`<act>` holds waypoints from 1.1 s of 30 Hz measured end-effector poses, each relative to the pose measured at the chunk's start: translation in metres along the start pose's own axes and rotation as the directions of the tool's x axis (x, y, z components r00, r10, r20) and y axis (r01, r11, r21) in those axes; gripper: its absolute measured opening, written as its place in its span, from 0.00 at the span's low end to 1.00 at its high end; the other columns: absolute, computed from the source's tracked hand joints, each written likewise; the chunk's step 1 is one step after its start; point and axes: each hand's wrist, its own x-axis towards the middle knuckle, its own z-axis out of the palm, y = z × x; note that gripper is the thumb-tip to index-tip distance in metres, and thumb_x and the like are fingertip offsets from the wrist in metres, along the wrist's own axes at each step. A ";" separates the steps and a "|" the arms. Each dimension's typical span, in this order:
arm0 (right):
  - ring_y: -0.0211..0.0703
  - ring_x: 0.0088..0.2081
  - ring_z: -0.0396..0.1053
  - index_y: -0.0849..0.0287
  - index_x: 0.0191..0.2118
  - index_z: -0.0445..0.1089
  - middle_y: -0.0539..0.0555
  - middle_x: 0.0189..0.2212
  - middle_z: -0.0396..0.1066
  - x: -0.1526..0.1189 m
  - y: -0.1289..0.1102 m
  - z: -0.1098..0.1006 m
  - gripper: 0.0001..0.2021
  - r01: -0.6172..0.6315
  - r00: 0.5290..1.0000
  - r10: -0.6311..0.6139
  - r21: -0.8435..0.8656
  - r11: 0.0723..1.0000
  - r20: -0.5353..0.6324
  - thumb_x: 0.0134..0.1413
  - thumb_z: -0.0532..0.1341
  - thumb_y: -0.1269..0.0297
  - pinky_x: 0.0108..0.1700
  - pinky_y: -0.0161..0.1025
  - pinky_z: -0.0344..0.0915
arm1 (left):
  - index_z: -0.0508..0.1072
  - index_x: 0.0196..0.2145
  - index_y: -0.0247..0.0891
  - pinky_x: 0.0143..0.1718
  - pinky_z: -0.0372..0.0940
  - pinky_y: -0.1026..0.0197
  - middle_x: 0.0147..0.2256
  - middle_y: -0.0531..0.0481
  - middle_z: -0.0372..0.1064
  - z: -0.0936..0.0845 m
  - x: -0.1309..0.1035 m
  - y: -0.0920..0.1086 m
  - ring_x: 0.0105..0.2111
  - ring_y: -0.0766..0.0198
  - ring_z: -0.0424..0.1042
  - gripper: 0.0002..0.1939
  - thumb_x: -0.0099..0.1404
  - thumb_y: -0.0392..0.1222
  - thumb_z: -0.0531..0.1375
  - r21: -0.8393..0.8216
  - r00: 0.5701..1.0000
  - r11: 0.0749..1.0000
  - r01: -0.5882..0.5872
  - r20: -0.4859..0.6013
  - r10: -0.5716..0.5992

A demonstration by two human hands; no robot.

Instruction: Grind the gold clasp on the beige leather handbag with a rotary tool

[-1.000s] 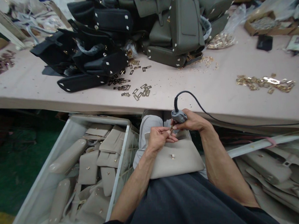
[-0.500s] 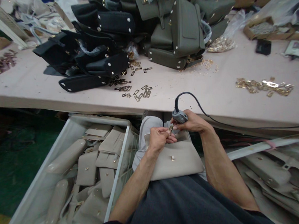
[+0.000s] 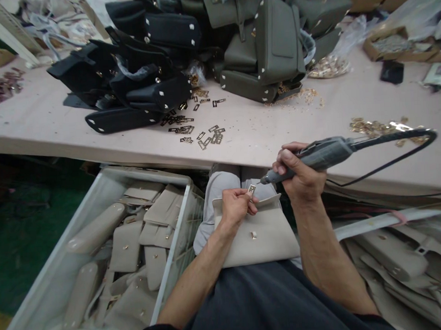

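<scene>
On my lap rests a beige handbag (image 3: 259, 247) with a small metal catch on its front. My left hand (image 3: 235, 206) is closed at the bag's upper edge, pinching a small rectangular metal plate (image 3: 252, 189) between thumb and fingers. Whether the plate is joined to the flap I cannot tell. My right hand (image 3: 304, 181) is wrapped around a grey corded electric screwdriver (image 3: 326, 153). The tool lies nearly level, its thin bit pointing left, just to the right of the plate and apart from it.
A bin (image 3: 187, 197) of beige bags stands at my left; more beige bags (image 3: 394, 254) lie at my right. The table (image 3: 249, 148) bears black bags (image 3: 156, 96), dark green bags (image 3: 278, 42), loose metal plates (image 3: 214, 135) and brass pieces (image 3: 371, 126). The cord (image 3: 394, 137) loops off right.
My right hand has moved away from the metal plate, to the right, and the screwdriver has swung from upright to nearly level, bit leftward. My left hand stays at the plate.
</scene>
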 end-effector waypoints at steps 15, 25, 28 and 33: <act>0.36 0.19 0.58 0.59 0.36 0.72 0.48 0.23 0.65 -0.005 0.014 0.001 0.14 -0.039 0.998 0.045 0.126 0.991 -0.048 0.50 0.76 0.61 0.24 0.36 0.60 | 0.78 0.27 0.27 0.13 0.62 0.66 0.22 0.43 0.73 0.001 -0.001 0.000 0.13 0.65 0.66 0.11 0.57 0.41 0.64 -0.020 0.999 1.000 -0.022 -0.026 0.022; 0.36 0.19 0.59 0.59 0.36 0.74 0.48 0.23 0.66 -0.005 0.018 0.000 0.13 -0.036 0.997 0.045 0.148 0.988 -0.057 0.49 0.76 0.63 0.23 0.35 0.60 | 0.78 0.27 0.27 0.12 0.62 0.67 0.20 0.43 0.72 0.002 -0.003 0.002 0.13 0.64 0.66 0.10 0.57 0.40 0.64 -0.011 0.999 1.000 -0.020 -0.037 0.020; 0.36 0.19 0.59 0.59 0.36 0.74 0.48 0.23 0.66 -0.005 0.018 0.000 0.13 -0.036 0.997 0.046 0.143 0.989 -0.063 0.49 0.76 0.63 0.23 0.35 0.60 | 0.78 0.27 0.27 0.12 0.63 0.67 0.21 0.42 0.73 0.002 -0.002 0.002 0.13 0.64 0.66 0.10 0.57 0.40 0.64 -0.017 0.999 1.000 -0.023 -0.041 0.023; 0.36 0.19 0.59 0.59 0.35 0.74 0.48 0.22 0.66 -0.005 0.017 0.004 0.13 -0.032 0.997 0.041 0.125 0.992 -0.068 0.48 0.76 0.62 0.23 0.36 0.60 | 0.79 0.26 0.27 0.12 0.63 0.67 0.22 0.42 0.74 0.001 -0.001 0.001 0.12 0.65 0.65 0.10 0.57 0.40 0.64 -0.012 0.999 1.000 -0.018 -0.038 0.017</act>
